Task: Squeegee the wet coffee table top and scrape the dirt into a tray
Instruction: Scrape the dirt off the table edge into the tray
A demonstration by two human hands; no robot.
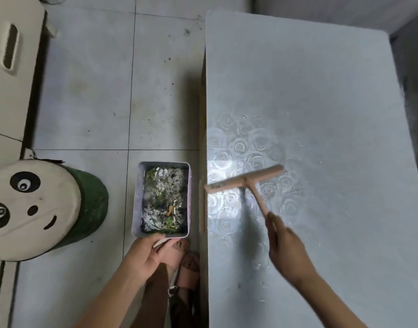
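1. The coffee table top (309,114) fills the right half of the view. It is pale grey with a rose pattern pressed into it, and a wet sheen and scattered droplets show near its left edge.
2. The tiled floor (89,91) lies to the left of the table, light grey with dark specks.
3. A round stool (37,204) with a panda face on its seat and a green side stands at lower left, well apart from the table. A cream cabinet (11,55) is behind it.
4. The tray (137,202), a pale rectangular box, sits just beside the table's left edge and lower than the top. Whether it touches the floor cannot be told.
5. The squeegee (244,179) is pink and T-shaped. Its blade lies across the wet patch, with the left end at the table's left edge, level with the tray. The handle slants back towards the person.
6. The right hand (286,245) grips the end of the squeegee handle with its fingers curled round it. The hand is blurred.
7. The left hand (146,254) holds the tray's near end, thumb over the rim and fingers curled beneath.
8. A sandalled foot (186,268) stands between the left hand and the table.
9. Dirt (165,200) lies in the tray: dark grit, green scraps and one orange bit in water.
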